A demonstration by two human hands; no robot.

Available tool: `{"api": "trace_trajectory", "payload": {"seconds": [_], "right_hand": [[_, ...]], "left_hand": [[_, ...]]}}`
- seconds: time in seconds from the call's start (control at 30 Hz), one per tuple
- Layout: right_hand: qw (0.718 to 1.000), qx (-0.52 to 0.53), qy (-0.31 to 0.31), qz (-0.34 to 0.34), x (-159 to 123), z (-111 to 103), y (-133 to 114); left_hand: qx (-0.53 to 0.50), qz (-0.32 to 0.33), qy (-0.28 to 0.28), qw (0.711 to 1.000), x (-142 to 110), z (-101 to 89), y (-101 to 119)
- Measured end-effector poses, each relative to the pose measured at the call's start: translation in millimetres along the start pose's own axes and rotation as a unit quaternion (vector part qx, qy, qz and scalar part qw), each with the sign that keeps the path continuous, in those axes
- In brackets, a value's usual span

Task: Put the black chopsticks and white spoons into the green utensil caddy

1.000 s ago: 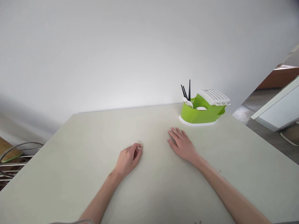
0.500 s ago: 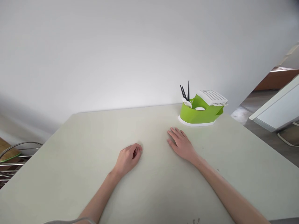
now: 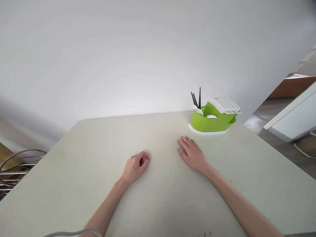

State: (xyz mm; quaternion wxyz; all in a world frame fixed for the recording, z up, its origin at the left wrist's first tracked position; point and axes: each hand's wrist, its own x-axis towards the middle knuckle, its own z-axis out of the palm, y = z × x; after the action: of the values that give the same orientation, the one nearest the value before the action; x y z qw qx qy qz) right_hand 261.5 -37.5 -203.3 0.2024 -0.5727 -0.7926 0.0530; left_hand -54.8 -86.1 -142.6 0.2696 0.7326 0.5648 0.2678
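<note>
My left hand [image 3: 135, 167] rests on the pale table [image 3: 158, 194], left of the middle. Its fingers are curled in to the thumb around a small hollow, and nothing shows inside. Palm down, my right hand [image 3: 192, 154] lies flat on the tabletop with its fingers spread. Just beyond it stands a green utensil holder [image 3: 209, 124] on a white base, with a white slotted knife rack [image 3: 224, 105] on its right part. Black chopsticks [image 3: 199, 98] stick up from the holder's left end, beside a white spoon [image 3: 198, 111]. Another white piece [image 3: 211, 116], partly hidden, sits inside.
A plain white wall [image 3: 138, 59] runs along the table's back edge. At the left, below table level, is a metal wire rack [image 3: 14, 172]. A white cabinet-like piece [image 3: 293, 115] stands on the floor to the right. A grey cord [image 3: 71, 233] crosses my left forearm.
The whole view has shifted very slightly, so the holder and table sit a little lower. Both hands keep their places and poses on the table.
</note>
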Motion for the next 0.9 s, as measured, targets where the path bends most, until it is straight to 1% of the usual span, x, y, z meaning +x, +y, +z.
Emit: {"api": "trace_trajectory", "payload": {"seconds": [0.17,0.3,0.4,0.5,0.57,0.6,0.63,0.67,0.73,0.77,0.8,0.83,0.9], "right_hand": [[1.000,0.000,0.001,0.003,-0.4,2.6,1.2],[1.000,0.002,0.004,0.001,-0.3,3.5,0.8],[1.000,0.006,0.007,-0.003,-0.3,2.8,0.1],[1.000,0.007,0.007,-0.003,-0.5,2.4,0.1],[1.000,0.007,0.008,-0.003,-0.7,2.6,0.8],[1.000,0.008,0.008,-0.003,-0.8,2.9,1.3],[1.000,0.008,0.009,-0.003,-0.9,3.1,1.7],[1.000,0.009,0.009,-0.004,-0.9,3.2,2.0],[1.000,0.013,0.007,-0.003,-1.0,2.8,2.0],[1.000,0.017,0.006,-0.002,-1.0,2.2,1.8],[1.000,0.023,0.006,0.000,-1.1,1.1,1.5],[0.999,0.033,0.006,0.002,-1.1,-0.4,1.3],[0.998,0.063,0.006,0.014,-1.4,-4.9,2.5]], "left_hand": [[-0.019,-0.008,0.000,1.000,-0.8,-0.2,1.3],[-0.103,-0.038,0.008,0.994,1.5,-5.7,1.1],[-0.187,-0.080,0.040,0.978,3.7,-12.3,3.1],[-0.301,-0.101,0.078,0.945,5.3,-17.5,4.3],[-0.394,-0.108,0.101,0.907,6.0,-20.3,2.7],[-0.451,-0.112,0.114,0.878,6.3,-21.8,1.3],[-0.515,-0.116,0.126,0.840,6.5,-23.6,-0.3],[-0.584,-0.120,0.137,0.791,6.5,-25.7,-1.8],[-0.703,-0.119,0.155,0.683,5.9,-30.4,-3.7],[-0.744,-0.116,0.160,0.638,5.3,-32.8,-4.0],[-0.772,-0.111,0.162,0.605,4.5,-35.0,-3.9],[-0.788,-0.105,0.162,0.584,3.8,-36.9,-3.7],[-0.803,-0.097,0.158,0.566,2.5,-39.6,-3.4]]}}
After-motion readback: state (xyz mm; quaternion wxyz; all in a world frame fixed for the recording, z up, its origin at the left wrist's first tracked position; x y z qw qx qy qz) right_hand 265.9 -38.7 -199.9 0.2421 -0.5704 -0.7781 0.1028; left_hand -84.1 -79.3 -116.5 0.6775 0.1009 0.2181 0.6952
